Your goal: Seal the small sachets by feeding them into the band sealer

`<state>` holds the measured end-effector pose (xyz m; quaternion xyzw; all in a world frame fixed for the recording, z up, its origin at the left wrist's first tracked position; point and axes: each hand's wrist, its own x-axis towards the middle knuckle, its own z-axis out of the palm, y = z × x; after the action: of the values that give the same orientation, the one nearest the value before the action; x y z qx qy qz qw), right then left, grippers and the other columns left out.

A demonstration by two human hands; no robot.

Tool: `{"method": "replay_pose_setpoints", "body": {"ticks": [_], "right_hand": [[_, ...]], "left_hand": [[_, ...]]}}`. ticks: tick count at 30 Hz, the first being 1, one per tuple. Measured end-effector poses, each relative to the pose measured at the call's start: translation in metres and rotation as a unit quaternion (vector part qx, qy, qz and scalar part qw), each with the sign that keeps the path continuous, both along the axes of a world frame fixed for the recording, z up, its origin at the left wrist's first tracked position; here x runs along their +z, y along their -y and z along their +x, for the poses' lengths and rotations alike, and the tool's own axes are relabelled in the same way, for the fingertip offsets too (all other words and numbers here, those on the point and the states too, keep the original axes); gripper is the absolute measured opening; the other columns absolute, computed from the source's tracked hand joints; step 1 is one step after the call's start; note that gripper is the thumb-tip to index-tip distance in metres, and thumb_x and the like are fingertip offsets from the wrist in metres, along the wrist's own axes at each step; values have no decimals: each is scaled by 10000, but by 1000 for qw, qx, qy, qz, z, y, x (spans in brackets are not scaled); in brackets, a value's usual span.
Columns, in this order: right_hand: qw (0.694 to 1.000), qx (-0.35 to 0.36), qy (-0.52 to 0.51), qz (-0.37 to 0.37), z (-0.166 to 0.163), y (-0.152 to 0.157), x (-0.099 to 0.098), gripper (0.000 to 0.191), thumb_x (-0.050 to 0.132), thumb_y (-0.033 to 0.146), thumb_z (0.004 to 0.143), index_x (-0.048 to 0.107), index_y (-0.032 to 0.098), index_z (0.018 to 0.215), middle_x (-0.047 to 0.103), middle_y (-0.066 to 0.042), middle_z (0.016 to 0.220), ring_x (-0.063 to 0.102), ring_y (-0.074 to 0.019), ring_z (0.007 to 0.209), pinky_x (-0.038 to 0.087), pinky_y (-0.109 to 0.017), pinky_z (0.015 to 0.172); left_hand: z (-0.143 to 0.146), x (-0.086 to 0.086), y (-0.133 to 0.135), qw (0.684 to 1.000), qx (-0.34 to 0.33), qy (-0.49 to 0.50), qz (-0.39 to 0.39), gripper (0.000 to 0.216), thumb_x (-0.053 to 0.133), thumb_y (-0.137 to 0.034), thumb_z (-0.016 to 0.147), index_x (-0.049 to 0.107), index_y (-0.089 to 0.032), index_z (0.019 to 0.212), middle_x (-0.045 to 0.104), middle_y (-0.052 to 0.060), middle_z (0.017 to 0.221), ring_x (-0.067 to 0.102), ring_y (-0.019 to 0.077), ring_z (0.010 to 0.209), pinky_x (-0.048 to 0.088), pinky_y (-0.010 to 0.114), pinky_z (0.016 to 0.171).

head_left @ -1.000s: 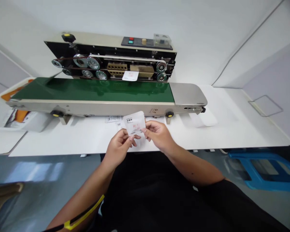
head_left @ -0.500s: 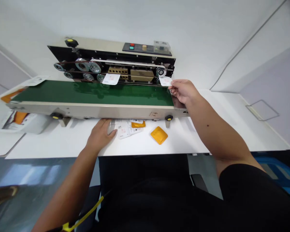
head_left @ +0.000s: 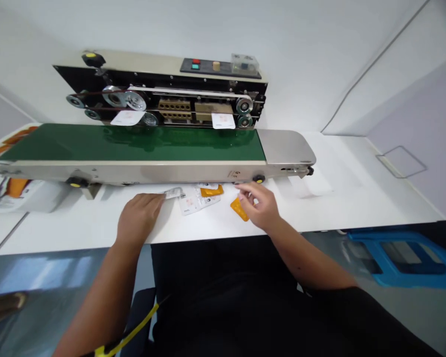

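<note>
- A white table (head_left: pixel 357 201) is occupied by a continuous band sealer (head_left: pixel 152 101), with a green conveyor belt (head_left: pixel 134 144) running along its front and a control panel (head_left: pixel 211 66) on top.
- A printed box (head_left: pixel 17 193) with orange markings is placed at the table's left end.
- A blue plastic stool (head_left: pixel 401 258) is seen on the grey floor (head_left: pixel 48 272) to the right, below the table.
- Two white sachets (head_left: pixel 127 117) are held at the belt's rear edge, against the sealer's black plate, well apart.
- A loose pile of white sachets (head_left: pixel 195 201) is laid on the table, just in front of the sealer, with an orange sachet (head_left: pixel 240 208) beside it.
- The left hand (head_left: pixel 138 216) is kept flat and relaxed on the table, its fingertips (head_left: pixel 159 197) touching a white packet (head_left: pixel 173 192).
- The right hand (head_left: pixel 258 206) is curled over the orange sachet, which is partly covered; whether it is gripped cannot be told.
</note>
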<state>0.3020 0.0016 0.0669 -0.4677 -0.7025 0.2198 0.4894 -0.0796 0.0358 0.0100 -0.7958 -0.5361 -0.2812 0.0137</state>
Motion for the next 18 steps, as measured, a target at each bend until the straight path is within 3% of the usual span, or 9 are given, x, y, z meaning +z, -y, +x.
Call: {"method": "replay_pose_setpoints", "body": {"ticks": [4, 7, 10, 12, 15, 18], "right_hand": [[993, 25, -55, -97, -13, 13, -30, 212, 636, 331, 979, 785, 266, 1115, 726, -50, 926, 636, -186, 785, 523, -353, 718], [973, 78, -95, -198, -21, 19, -40, 259, 671, 382, 962, 778, 255, 1161, 743, -50, 960, 627, -170, 774, 495, -324, 674], [943, 135, -127, -277, -31, 25, -43, 366, 705, 437, 947, 747, 241, 1252, 764, -51, 1002, 640, -163, 792, 495, -318, 692], [929, 161, -157, -294, -38, 29, -42, 411, 719, 469, 941, 731, 234, 1279, 767, -51, 1009, 663, -172, 850, 516, -332, 761], [918, 163, -203, -298, -44, 31, -39, 443, 768, 511, 899, 732, 210, 1221, 730, -14, 860, 643, -155, 774, 518, -328, 762], [912, 143, -230, -308, -43, 29, -33, 427, 821, 549, 839, 733, 190, 1053, 632, 36, 683, 561, -123, 617, 464, -288, 632]], "left_hand": [[22, 8, 25, 984, 121, 123, 38, 245, 597, -412, 1011, 773, -241, 1005, 773, 87, 932, 717, 282, 933, 552, 406, 913], [53, 11, 45, 937, 177, 293, -67, 254, 626, -460, 996, 738, -233, 968, 712, 21, 762, 680, 210, 719, 525, 310, 672], [87, 13, 60, 867, 117, 451, -177, 275, 651, -496, 976, 678, -223, 968, 660, -10, 666, 577, 149, 538, 440, 258, 516], [106, 16, 66, 832, 71, 501, -228, 296, 666, -513, 969, 640, -220, 1007, 656, -20, 651, 535, 125, 482, 391, 234, 472], [124, 22, 72, 824, 24, 501, -264, 315, 685, -512, 967, 598, -218, 1038, 673, -26, 655, 547, 114, 471, 401, 219, 479], [131, 27, 76, 846, -11, 455, -280, 299, 652, -508, 997, 594, -221, 1056, 668, -39, 623, 584, 129, 479, 449, 233, 505]]}}
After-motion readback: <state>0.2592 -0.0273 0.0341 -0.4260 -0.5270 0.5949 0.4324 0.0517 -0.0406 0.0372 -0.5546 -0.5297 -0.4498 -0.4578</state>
